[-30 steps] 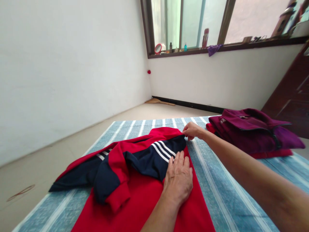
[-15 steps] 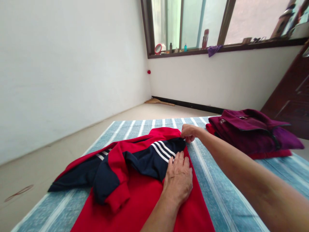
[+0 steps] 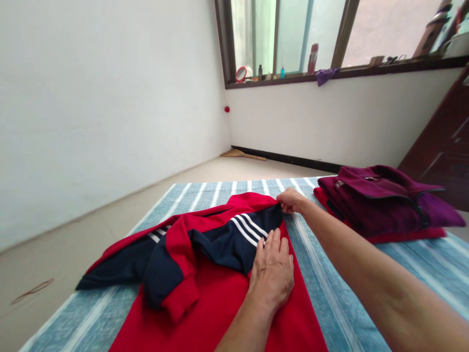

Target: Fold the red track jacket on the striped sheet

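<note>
A red and navy jacket (image 3: 216,288) with white stripes lies spread on a blue striped sheet (image 3: 322,274). One sleeve is folded across its body, the red cuff towards me; the other side reaches out to the left. My left hand (image 3: 273,269) rests flat on the jacket near its right edge, fingers stretched over the striped navy part. At the jacket's upper right corner, my right hand (image 3: 290,200) pinches the fabric between thumb and fingers.
Folded clothes, a maroon garment (image 3: 377,200) on top of red ones, are stacked at the right. Beyond the sheet a broom (image 3: 244,155) lies on the floor by the wall. A window sill (image 3: 293,78) holds a mirror, bottles and a purple cloth (image 3: 325,77).
Both hands keep their places on the jacket. My right hand's pinch at the corner has shifted very slightly, and the whole view has moved a little.
</note>
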Tool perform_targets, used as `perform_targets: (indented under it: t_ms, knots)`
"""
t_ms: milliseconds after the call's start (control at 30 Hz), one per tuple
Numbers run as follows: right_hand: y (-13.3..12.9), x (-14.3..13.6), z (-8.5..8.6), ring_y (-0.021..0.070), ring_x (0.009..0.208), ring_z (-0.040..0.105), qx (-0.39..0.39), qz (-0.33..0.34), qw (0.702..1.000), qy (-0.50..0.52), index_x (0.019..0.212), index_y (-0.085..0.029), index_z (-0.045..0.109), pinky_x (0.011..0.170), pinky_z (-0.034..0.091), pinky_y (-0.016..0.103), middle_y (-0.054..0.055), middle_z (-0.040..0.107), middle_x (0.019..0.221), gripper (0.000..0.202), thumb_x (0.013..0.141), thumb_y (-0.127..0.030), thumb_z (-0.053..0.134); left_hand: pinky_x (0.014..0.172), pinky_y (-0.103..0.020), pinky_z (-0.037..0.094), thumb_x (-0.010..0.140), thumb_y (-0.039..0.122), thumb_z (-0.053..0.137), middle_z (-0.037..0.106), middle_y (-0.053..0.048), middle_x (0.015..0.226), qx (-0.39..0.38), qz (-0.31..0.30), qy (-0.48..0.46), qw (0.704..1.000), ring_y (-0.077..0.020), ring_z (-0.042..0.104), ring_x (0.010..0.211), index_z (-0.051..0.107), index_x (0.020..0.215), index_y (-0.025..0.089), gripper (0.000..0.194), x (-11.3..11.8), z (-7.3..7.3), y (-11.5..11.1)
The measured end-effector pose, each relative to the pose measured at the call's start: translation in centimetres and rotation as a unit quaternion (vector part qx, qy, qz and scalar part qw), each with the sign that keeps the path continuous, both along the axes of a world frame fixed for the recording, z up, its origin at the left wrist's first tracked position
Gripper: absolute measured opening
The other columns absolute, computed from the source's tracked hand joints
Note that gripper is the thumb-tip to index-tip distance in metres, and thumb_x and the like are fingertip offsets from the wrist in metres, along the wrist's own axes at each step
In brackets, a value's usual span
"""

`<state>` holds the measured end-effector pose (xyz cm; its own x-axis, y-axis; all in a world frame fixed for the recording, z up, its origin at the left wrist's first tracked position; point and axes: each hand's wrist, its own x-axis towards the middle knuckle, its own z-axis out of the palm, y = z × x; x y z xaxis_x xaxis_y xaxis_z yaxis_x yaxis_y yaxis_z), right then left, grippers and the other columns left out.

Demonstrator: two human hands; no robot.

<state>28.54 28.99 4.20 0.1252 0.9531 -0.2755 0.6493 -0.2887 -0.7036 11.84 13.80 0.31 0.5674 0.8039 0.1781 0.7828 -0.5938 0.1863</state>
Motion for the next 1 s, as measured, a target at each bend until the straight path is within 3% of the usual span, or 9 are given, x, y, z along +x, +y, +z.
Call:
perform_targets:
  t_ms: [133,233,367,667,1000]
  knots:
    - [-0.5,0.0,1.0,0.0136,0.055,0.061,0.027,0.029,0.997,-0.064,0.089,-0.01,0.065,0.052,0.048,0.023,0.002,0.062,0.062,0.013,0.08,-0.019,0.062,0.113,-0.044,0.024,0.094,0.031,0.033,0.034,-0.01,0.148,0.012,0.0,-0.011,1.0,-0.0216,0.027,0.137,0.046,0.133,0.015,0.044,0.1,0.0,-0.1]
    - [-0.6,-0.1,2.3,0.0137,0.047,0.059,0.045,0.085,0.988,-0.12,0.079,-0.013,0.068,0.047,0.043,0.02,-0.002,0.055,0.046,0.014,0.068,-0.005,0.062,0.114,-0.045,0.023,0.094,0.03,0.033,0.035,-0.01,0.148,0.011,-0.003,-0.017,1.0,-0.022,0.027,0.137,0.047,0.132,0.016,0.043,0.0,0.0,-0.1]
    - [-0.6,-0.6,3.0,0.0154,0.053,0.059,0.06,0.155,0.965,-0.202,0.075,-0.014,0.071,0.052,0.04,0.021,0.0,0.057,0.047,0.026,0.06,0.002,0.056,0.114,-0.044,0.023,0.094,0.031,0.033,0.036,-0.011,0.147,0.013,-0.007,-0.018,1.0,-0.022,0.029,0.137,0.047,0.132,0.016,0.043,0.0,0.0,-0.1]
    - [-2.0,-0.7,2.5,0.0122,0.061,0.052,0.098,0.286,0.908,-0.292,0.072,-0.016,0.068,0.054,0.033,0.021,-0.001,0.06,0.062,0.025,0.063,-0.001,0.05,0.113,-0.045,0.026,0.094,0.03,0.034,0.04,-0.011,0.145,0.024,-0.008,-0.017,1.0,-0.0227,0.032,0.135,0.048,0.13,0.015,0.042,0.1,0.3,-0.1]
    - [-2.3,0.1,1.5,0.015,0.067,0.056,0.162,0.334,0.858,-0.355,0.075,-0.016,0.069,0.059,0.036,0.023,0.004,0.066,0.073,0.026,0.068,-0.002,0.049,0.111,-0.045,0.029,0.093,0.029,0.036,0.044,-0.011,0.142,0.052,-0.009,-0.026,0.998,-0.0229,0.035,0.134,0.049,0.128,0.015,0.04,0.1,0.3,-0.3]
